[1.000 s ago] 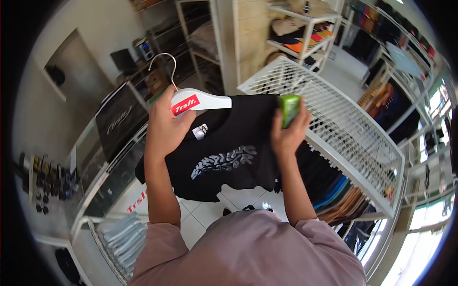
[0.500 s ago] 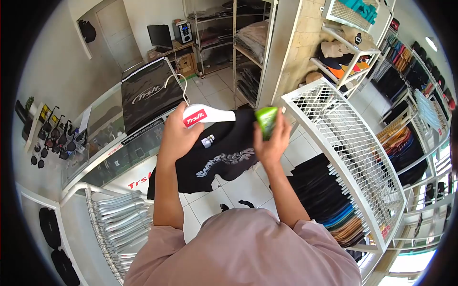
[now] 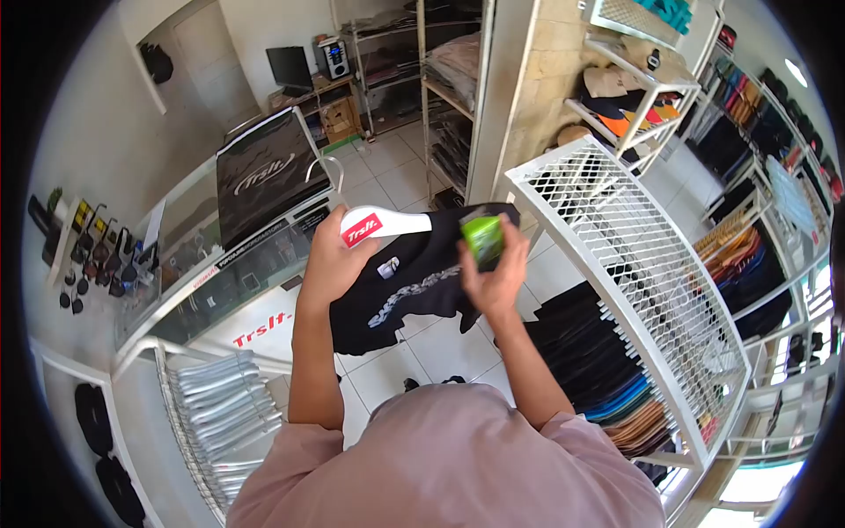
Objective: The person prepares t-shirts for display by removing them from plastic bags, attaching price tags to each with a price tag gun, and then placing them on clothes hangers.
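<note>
The black T-shirt (image 3: 414, 290) hangs on a white hanger (image 3: 387, 222) held up in front of the person's chest, above the tiled floor (image 3: 396, 180) and between a glass counter (image 3: 220, 286) on the left and a white wire rack (image 3: 634, 255) on the right. The shirt shows a pale grey print across its middle and a small tag at the neck. The left hand (image 3: 330, 260) grips the hanger at its left shoulder, fingers closed around the white plastic just below a red label, and the metal hook rises above that hand. The right hand (image 3: 493, 282) is at the shirt's other shoulder, fingers wrapped around a small green object (image 3: 483, 239) that lies against the black cloth; what the object is cannot be told. The shirt's lower edge hangs loose and creased below both hands. A black sign with a white logo (image 3: 264, 176) stands on the counter. A row of bare grey hangers (image 3: 220, 409) lies packed together at the lower left. Folded clothes (image 3: 598, 370) in black, blue and brown are stacked under the wire rack. Caps (image 3: 616, 88) sit on a shelf behind the rack, and a monitor (image 3: 290, 66) stands on a desk at the far wall.
</note>
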Tool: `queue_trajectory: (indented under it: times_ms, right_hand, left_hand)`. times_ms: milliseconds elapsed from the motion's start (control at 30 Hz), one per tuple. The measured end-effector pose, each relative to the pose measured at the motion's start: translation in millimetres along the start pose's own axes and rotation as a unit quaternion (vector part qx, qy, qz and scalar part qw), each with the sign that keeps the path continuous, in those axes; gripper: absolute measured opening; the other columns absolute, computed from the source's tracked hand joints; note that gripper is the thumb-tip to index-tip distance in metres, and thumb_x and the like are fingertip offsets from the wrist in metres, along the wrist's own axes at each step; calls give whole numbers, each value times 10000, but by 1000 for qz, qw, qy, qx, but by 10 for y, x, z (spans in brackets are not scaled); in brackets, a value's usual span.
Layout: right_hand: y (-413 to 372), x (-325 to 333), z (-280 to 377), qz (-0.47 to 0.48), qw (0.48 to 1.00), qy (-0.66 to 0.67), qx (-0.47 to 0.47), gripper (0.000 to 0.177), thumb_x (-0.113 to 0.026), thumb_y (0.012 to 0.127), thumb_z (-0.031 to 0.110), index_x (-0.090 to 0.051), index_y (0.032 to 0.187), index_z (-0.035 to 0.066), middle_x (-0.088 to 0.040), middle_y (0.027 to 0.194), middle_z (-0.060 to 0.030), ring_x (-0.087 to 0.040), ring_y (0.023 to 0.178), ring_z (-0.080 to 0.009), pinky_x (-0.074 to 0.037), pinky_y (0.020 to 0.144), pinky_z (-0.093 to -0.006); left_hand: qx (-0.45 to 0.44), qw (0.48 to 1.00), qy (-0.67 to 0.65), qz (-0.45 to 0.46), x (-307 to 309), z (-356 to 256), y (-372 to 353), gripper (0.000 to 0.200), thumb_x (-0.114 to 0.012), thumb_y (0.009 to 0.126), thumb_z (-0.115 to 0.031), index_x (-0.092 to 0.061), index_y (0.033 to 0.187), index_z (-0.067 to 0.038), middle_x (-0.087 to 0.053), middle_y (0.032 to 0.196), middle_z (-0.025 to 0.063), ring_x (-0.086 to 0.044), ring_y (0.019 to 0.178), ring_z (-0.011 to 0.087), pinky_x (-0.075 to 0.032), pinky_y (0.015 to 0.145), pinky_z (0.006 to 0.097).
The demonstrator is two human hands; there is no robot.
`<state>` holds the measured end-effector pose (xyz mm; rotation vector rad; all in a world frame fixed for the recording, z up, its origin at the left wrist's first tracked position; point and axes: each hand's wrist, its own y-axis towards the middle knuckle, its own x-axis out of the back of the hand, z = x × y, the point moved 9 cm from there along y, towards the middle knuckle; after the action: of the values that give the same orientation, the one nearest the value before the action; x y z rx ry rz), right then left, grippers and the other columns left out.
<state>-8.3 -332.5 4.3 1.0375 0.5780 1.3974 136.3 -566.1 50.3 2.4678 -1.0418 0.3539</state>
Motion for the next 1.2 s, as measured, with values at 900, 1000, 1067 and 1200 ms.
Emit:
queue_trajectory:
  times_ms: [900,1000,1067,1200]
  right_hand:
    - [-205,174,-206,115,993,18,-5,705,-902,820,251,-631,1465,162,-658,1244,-167,-679,1085,-363,-583,925,-455]
    - [-389,158,-994,65,987,-24,-143,671,-859,872,210,-612,1492,132,-632,1234,-198,-673,1060,-367,-577,896,-453]
    - [-471,255,-1295,72,977,-41,-199,651,-831,905,179,-594,1505,97,-623,1224,-211,-670,1056,-370,-573,885,-444]
    - [-229,338,-888,79,988,18,-134,643,-826,916,206,-597,1504,82,-624,1236,-208,-678,1058,-363,-575,886,-429]
  left_hand:
    - [38,998,-47,33,-597,436,-450,313,-790,863,-51,-623,1124,-3,-649,806,19,-552,573,69,-429,494,241]
    - [45,998,-42,-12,-443,431,-462,298,-788,862,-48,-627,1112,-17,-654,818,13,-559,590,66,-432,497,235]
    - [72,996,-46,-30,-328,446,-516,284,-790,863,-49,-641,1103,-24,-677,850,17,-603,653,74,-492,581,230]
    - [3,998,-46,36,-370,288,-571,304,-827,866,-80,-722,1140,-2,-730,913,53,-672,829,129,-547,806,278]
